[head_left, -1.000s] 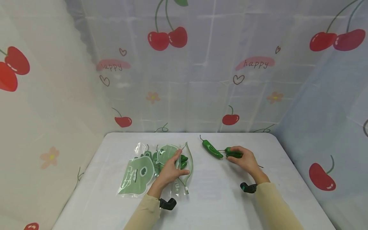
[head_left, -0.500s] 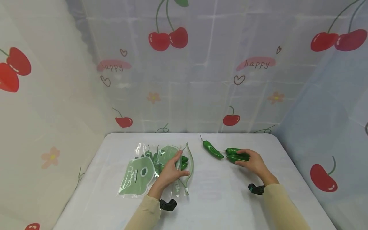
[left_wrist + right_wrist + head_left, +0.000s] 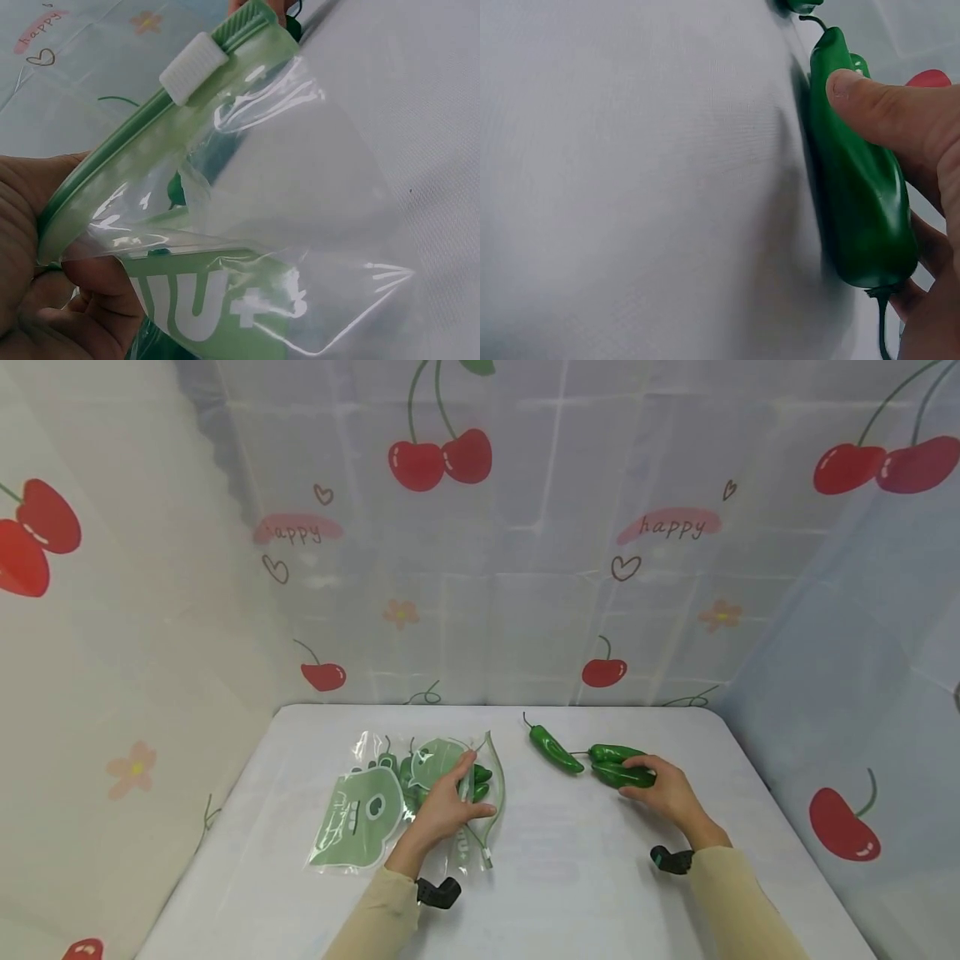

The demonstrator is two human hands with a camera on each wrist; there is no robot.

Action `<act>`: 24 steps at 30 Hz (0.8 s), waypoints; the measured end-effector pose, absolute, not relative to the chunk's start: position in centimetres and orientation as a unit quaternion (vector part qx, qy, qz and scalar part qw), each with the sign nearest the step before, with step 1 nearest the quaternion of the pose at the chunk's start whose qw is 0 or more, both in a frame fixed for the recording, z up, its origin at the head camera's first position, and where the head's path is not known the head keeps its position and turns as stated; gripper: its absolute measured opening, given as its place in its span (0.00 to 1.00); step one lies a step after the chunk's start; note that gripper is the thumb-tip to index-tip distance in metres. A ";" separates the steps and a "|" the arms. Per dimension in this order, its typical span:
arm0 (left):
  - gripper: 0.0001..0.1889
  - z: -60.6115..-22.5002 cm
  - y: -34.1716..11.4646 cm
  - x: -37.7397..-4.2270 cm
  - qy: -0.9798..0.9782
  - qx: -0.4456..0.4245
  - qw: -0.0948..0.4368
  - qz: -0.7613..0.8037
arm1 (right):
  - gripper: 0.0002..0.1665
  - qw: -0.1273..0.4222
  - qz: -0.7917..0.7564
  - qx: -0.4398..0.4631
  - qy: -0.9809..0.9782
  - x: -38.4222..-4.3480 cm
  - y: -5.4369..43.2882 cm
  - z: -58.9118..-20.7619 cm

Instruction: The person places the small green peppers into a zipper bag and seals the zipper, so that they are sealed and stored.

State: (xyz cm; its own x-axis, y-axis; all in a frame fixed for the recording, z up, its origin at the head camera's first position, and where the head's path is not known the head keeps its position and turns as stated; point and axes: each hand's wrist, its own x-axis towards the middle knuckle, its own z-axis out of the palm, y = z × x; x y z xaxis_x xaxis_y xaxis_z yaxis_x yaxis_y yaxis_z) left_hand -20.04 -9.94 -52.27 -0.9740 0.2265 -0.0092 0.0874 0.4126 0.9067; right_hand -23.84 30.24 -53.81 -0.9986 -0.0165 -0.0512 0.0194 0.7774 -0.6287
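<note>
On the table's left half lies a clear zip bag point(image 3: 358, 827) with green cartoon prints and several green peppers inside. My left hand point(image 3: 438, 817) grips it near its zip edge, which shows with a white slider point(image 3: 193, 69) in the left wrist view. The bag's mouth bows open toward the right. My right hand point(image 3: 671, 793) holds a green chili pepper point(image 3: 617, 775) between thumb and fingers, low over the tabletop. In the right wrist view the thumb lies along this pepper point(image 3: 862, 195), whose stem points back toward the wrist.
Another green pepper point(image 3: 617, 752) lies right behind the held one. A third pepper point(image 3: 555, 748) rests farther left, toward the table's back. The white tabletop point(image 3: 562, 877) ends at a cherry-printed curtain point(image 3: 480, 635). Black wrist cameras point(image 3: 438, 893) sit on both wrists.
My right hand has shifted right, from over the two side-by-side peppers to the right end of the nearer one. The left hand and the bag have stayed in place.
</note>
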 end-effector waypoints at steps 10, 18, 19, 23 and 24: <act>0.55 -52.2 -10.0 -20.2 0.842 0.093 0.066 0.528 | 0.33 0.033 -0.341 0.009 0.940 -23.6 30.3 -54.9; 0.55 -52.1 -9.9 -20.2 0.841 0.093 0.066 0.528 | 0.36 0.039 -0.333 0.026 0.942 -23.1 30.3 -55.7; 0.55 -52.1 -9.9 -20.2 0.841 0.093 0.066 0.529 | 0.37 0.040 -0.330 0.026 0.943 -23.1 30.3 -55.8; 0.55 -52.2 -9.9 -20.1 0.841 0.090 0.067 0.530 | 0.37 0.041 -0.327 0.022 0.944 -22.9 30.4 -55.8; 0.55 -52.2 -9.9 -20.1 0.840 0.092 0.066 0.531 | 0.37 0.043 -0.326 0.020 0.944 -22.8 30.5 -55.8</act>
